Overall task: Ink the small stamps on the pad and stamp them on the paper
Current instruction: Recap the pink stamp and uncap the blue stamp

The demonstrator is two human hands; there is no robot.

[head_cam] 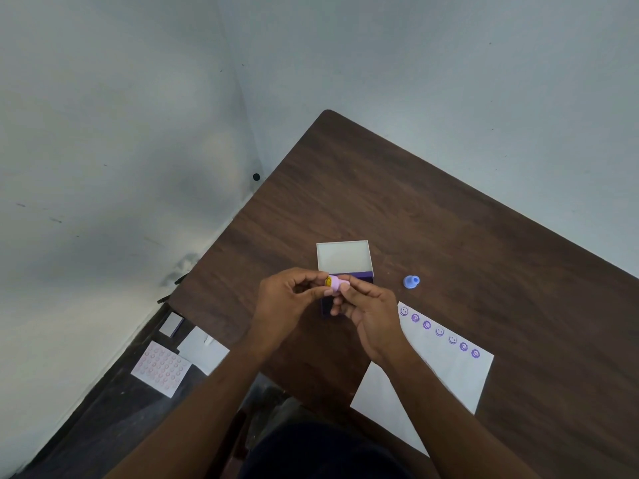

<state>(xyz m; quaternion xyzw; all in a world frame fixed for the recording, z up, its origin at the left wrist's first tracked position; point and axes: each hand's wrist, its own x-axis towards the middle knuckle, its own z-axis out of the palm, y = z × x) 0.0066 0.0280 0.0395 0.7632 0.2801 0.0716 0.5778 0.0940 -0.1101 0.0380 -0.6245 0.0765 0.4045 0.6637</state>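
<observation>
A small pink stamp point(334, 282) with a yellow smiley end is held between both hands above the table. My left hand point(288, 300) pinches its yellow end and my right hand point(368, 311) pinches the pink body. Right behind and under the hands sits the purple ink pad point(359, 275), its white lid point(344, 256) standing open; most of the pad is hidden by my fingers. A blue stamp point(411, 282) lies on the table to the right of the pad. The white paper point(446, 371) lies at the right, with a row of several purple smiley prints point(440, 331) along its far edge.
The dark wooden table point(397, 202) stands in a corner of white walls. On the floor to the left lie a sheet with pink stamp prints point(160, 368), a plain white sheet point(204, 350) and a small white card point(172, 324).
</observation>
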